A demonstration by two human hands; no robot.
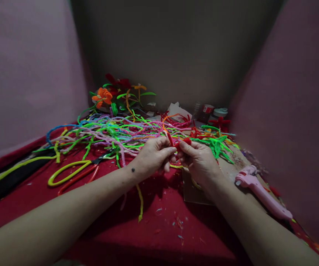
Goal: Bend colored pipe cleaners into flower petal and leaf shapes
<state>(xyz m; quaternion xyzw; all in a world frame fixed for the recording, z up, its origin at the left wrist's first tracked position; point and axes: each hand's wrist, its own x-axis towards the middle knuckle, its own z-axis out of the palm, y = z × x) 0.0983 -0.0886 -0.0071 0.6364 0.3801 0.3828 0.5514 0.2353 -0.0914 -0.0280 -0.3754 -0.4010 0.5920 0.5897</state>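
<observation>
My left hand [154, 157] and my right hand [198, 160] meet over the red cloth [159, 229], fingers pinched. Between them they hold a short red pipe cleaner [179, 143]; one end pokes up by my left fingers and the other curls at my right fingertips. A yellow pipe cleaner [140, 201] trails down from under my left wrist. Right behind my hands lies a tangled heap of coloured pipe cleaners [112, 133] in green, pink, purple, blue and yellow.
A pink glue gun [261, 192] lies at the right. Yellow-and-red-handled scissors [73, 171] lie at the left. Brown cardboard [195, 188] sits under my right wrist. Finished pipe-cleaner flowers [115, 92] stand at the back, with small jars [213, 112] at the back right. Walls close in around.
</observation>
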